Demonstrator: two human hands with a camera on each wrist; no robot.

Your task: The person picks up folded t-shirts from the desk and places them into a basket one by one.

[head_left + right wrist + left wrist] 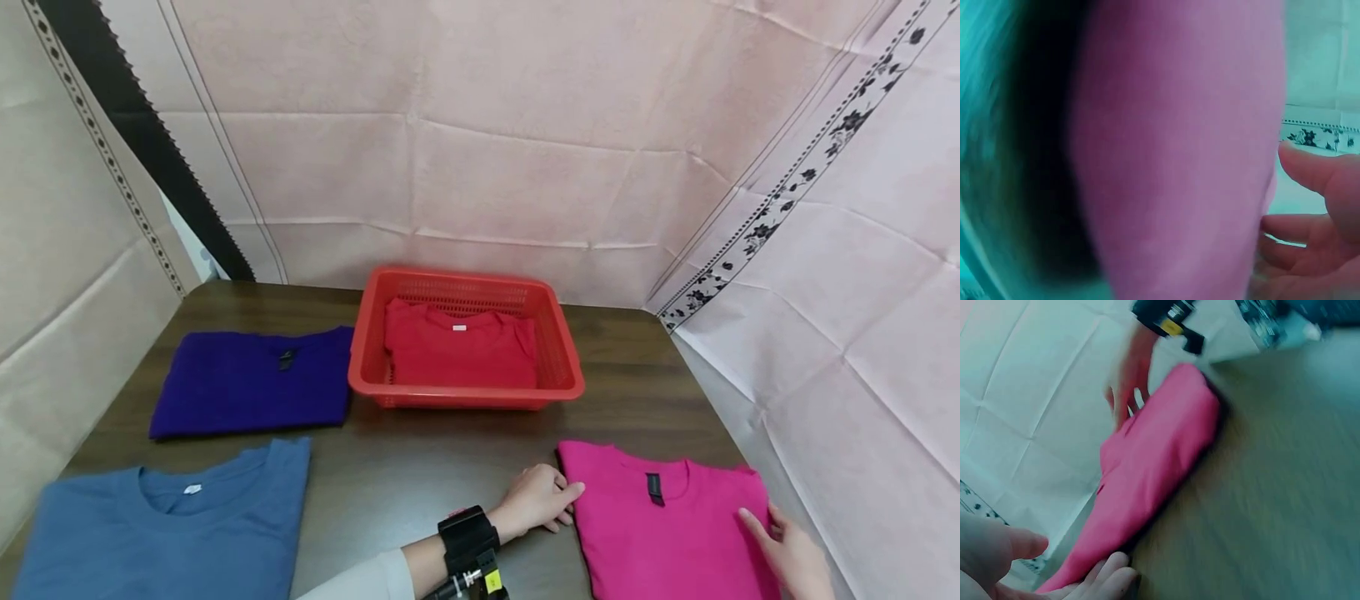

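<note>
A folded bright pink T-shirt (675,525) with a dark neck label lies at the right front of the table. At its left edge is my left hand (536,500); in the left wrist view the fingers (1110,575) touch the side of the shirt, while the thumb stands apart above. Along the opposite edge, my right hand (795,554) has its thumb over the top of the cloth and its fingers beside the fold. The right wrist view shows that hand's thumb and fingers spread at the pink cloth (1179,150), which hides part of them.
A red plastic basket (468,398) at the back middle holds a folded red T-shirt (465,354). Left of it lies a folded purple T-shirt (255,387), with a folded blue T-shirt (172,533) in front. Pale cloth hangings (450,167) enclose the wooden table (405,475).
</note>
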